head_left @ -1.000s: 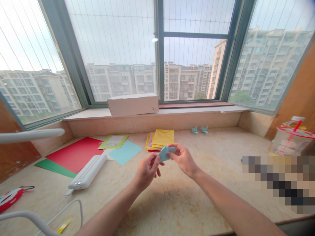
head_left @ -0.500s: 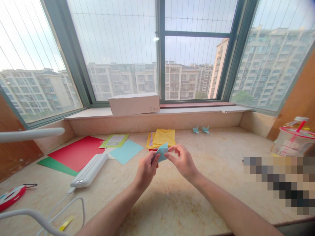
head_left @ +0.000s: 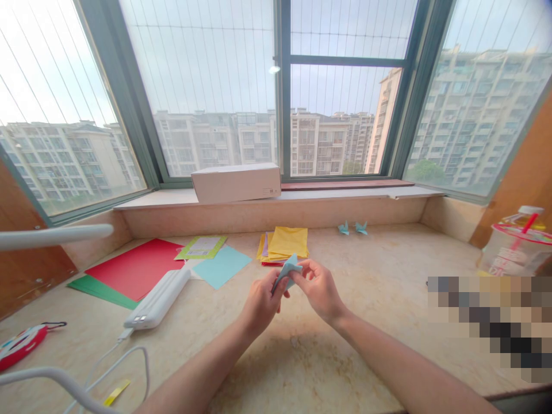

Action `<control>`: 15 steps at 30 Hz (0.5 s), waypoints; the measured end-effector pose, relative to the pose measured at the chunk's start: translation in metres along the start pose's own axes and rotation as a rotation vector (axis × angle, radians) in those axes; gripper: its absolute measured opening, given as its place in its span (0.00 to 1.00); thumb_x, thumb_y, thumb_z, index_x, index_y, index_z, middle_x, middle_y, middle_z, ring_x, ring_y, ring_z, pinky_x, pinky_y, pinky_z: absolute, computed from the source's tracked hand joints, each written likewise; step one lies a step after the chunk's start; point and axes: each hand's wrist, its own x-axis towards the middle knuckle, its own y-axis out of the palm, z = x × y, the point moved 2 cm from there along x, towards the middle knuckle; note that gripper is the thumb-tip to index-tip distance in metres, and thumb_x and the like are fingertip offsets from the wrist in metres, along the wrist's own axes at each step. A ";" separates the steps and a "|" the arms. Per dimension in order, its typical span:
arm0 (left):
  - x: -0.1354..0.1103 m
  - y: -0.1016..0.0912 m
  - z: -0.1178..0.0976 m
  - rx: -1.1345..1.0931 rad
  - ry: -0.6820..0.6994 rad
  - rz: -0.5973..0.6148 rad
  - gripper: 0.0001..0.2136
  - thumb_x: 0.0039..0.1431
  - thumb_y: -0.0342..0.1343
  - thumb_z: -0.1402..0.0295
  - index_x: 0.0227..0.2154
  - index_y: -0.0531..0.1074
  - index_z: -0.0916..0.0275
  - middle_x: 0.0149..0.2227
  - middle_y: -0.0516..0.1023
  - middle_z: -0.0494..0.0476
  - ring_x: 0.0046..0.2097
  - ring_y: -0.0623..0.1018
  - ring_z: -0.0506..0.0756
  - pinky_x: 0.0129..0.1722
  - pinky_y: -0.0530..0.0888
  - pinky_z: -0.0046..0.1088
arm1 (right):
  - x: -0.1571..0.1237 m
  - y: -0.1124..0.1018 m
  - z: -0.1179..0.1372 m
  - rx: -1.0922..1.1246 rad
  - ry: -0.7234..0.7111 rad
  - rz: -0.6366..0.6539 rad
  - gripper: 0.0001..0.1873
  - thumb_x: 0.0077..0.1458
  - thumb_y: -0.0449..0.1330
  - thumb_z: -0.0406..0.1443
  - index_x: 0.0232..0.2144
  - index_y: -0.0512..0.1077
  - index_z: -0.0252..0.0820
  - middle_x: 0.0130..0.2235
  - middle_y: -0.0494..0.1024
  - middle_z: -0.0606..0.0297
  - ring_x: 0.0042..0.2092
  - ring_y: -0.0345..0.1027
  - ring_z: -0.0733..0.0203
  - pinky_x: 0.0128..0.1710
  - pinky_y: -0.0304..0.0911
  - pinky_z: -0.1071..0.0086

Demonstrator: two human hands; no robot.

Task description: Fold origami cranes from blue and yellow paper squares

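Note:
Between my hands, above the middle of the marble-patterned counter, is a small folded piece of light blue paper with a pointed tip facing up. My left hand pinches its lower left side between thumb and fingers. On its right side, the thumb and fingertips of my right hand grip the paper's edge. My fingers cover part of the folds. Two small light blue paper cranes stand at the back of the counter, right of my hands.
Behind my hands lies a stack of yellow packets. Leftward are a light blue sheet, red paper, green paper, a white power bank with a cable, and a red-edged object. A plastic cup stands far right.
My right hand has shifted slightly left, closer to my left hand, and now grips the paper's right edge. The folded paper has turned and its tip looks narrower.

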 end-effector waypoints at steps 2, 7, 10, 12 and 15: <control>-0.001 0.002 -0.003 -0.056 -0.011 0.008 0.12 0.67 0.45 0.59 0.37 0.69 0.61 0.25 0.78 0.49 0.16 0.71 0.46 0.20 0.67 0.21 | -0.001 0.002 0.000 0.080 0.071 -0.001 0.14 0.52 0.64 0.44 0.33 0.75 0.39 0.28 0.76 0.64 0.29 0.64 0.61 0.31 0.61 0.69; -0.003 0.005 -0.013 -0.158 -0.056 -0.001 0.12 0.66 0.45 0.58 0.35 0.66 0.61 0.23 0.77 0.48 0.14 0.68 0.45 0.15 0.63 0.19 | -0.002 0.007 -0.002 0.220 0.116 -0.046 0.15 0.50 0.66 0.45 0.32 0.74 0.39 0.30 0.79 0.62 0.30 0.67 0.60 0.31 0.63 0.68; -0.004 0.006 -0.017 -0.204 -0.070 -0.016 0.12 0.65 0.46 0.57 0.33 0.65 0.60 0.21 0.76 0.47 0.13 0.68 0.45 0.15 0.62 0.19 | -0.001 0.010 -0.006 0.280 0.141 -0.030 0.16 0.50 0.66 0.46 0.32 0.74 0.40 0.30 0.79 0.61 0.29 0.68 0.60 0.30 0.64 0.67; -0.004 0.007 -0.017 -0.229 -0.081 -0.020 0.13 0.65 0.47 0.56 0.32 0.64 0.60 0.21 0.75 0.47 0.13 0.67 0.45 0.14 0.61 0.19 | -0.001 0.010 -0.007 0.260 0.106 -0.035 0.14 0.52 0.65 0.46 0.31 0.74 0.40 0.30 0.79 0.61 0.29 0.69 0.60 0.31 0.64 0.66; -0.004 0.010 -0.013 -0.297 -0.123 -0.010 0.14 0.65 0.47 0.55 0.32 0.63 0.61 0.22 0.76 0.48 0.13 0.67 0.45 0.13 0.60 0.18 | -0.001 0.008 -0.004 0.146 -0.085 -0.039 0.10 0.55 0.63 0.43 0.30 0.76 0.42 0.34 0.79 0.60 0.34 0.71 0.58 0.36 0.66 0.65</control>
